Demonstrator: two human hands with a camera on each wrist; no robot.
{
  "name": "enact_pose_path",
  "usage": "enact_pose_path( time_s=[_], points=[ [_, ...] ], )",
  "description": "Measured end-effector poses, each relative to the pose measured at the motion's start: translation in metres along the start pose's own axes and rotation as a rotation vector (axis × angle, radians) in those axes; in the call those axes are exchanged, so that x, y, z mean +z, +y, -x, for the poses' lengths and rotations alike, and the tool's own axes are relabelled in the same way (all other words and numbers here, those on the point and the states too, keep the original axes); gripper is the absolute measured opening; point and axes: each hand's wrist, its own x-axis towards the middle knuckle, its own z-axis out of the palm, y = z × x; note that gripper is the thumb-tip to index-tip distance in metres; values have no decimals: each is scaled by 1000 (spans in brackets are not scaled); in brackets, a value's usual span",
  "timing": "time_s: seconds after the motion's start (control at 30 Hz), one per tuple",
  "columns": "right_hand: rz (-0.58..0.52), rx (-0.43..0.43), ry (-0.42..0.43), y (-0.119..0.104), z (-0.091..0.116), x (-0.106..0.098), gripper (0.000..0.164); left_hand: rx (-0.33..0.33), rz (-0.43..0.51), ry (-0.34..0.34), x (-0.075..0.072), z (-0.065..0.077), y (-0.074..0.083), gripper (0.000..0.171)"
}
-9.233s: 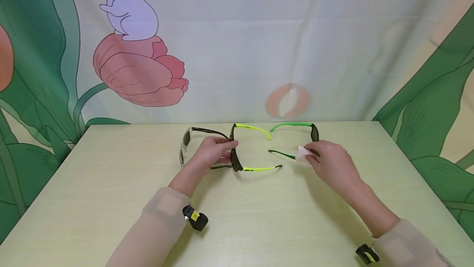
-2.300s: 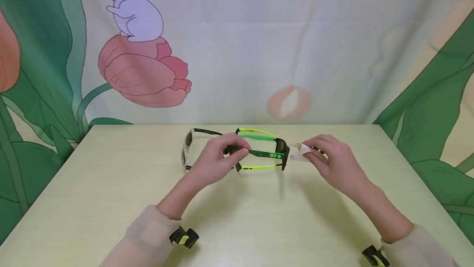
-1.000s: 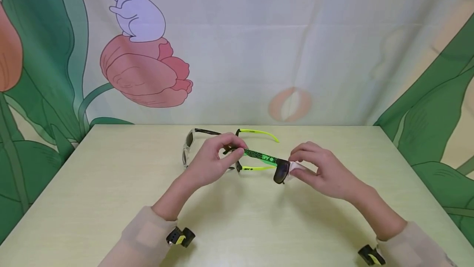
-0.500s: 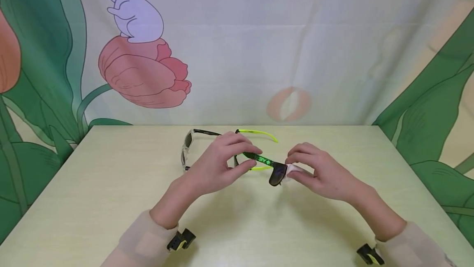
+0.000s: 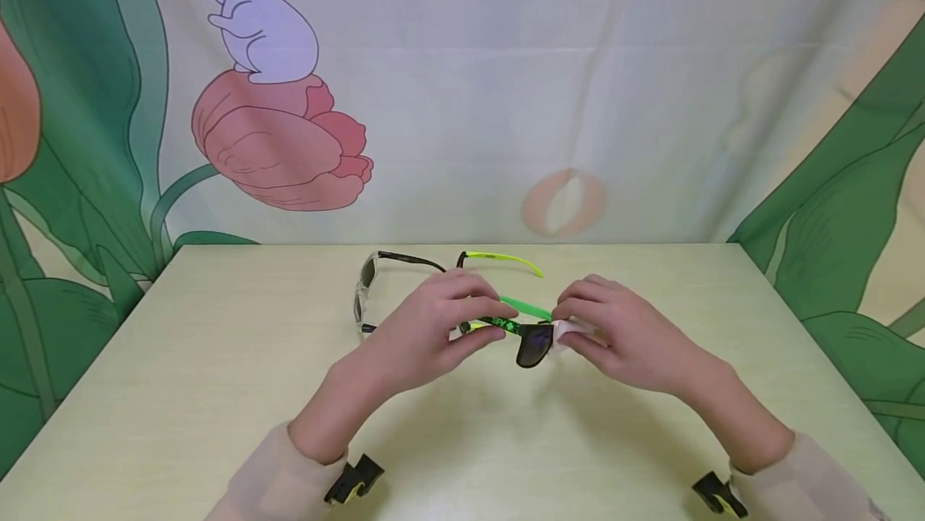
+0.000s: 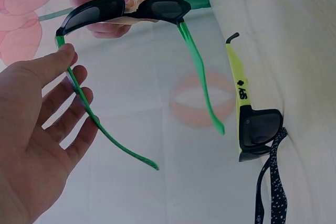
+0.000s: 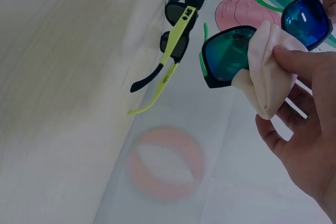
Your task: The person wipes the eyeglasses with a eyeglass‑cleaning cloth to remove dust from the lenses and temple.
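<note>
My left hand [image 5: 426, 328] pinches one temple of a pair of green-and-black sunglasses [image 5: 535, 346] close to the hinge, above the table. In the left wrist view the green arm [image 6: 118, 139] runs between thumb and fingers, and the other green arm hangs free. My right hand [image 5: 629, 336] pinches a whitish cloth [image 7: 270, 72] folded over the middle of the frame. Its thumb lies on the cloth in the right wrist view, with a mirrored blue-green lens [image 7: 227, 56] on either side. Part of the sunglasses is hidden behind my hands in the head view.
Sunglasses with yellow arms [image 5: 503, 257] lie on the table [image 5: 238, 360] just behind my left hand. Left of them lies a clear-framed pair [image 5: 368, 272] with dark temples, partly hidden by that hand. A printed curtain [image 5: 448, 120] hangs along the far edge.
The green sunglasses have left the table and turned in my left hand, which slid along the temple towards the lens. My right hand brought the cloth from beside the frame onto it.
</note>
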Motion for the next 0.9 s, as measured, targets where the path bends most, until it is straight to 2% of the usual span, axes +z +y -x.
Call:
enact_pose_path(
  time_s=[0.2,0.57,0.73,0.9],
  points=[
    [71,-21,-44,-5,-2,-4,14,10,-52,-22,0,1,3,20],
    [104,-22,-53,-10,-3,-6,10,-58,-68,-74,0,5,7,17],
    [85,-18,-13,-10,-2,-6,12,-59,-93,-71,0,6,6,15],
    [35,30,69,-11,0,-5,25,-77,-66,-50,0,8,3,13]
  ],
)
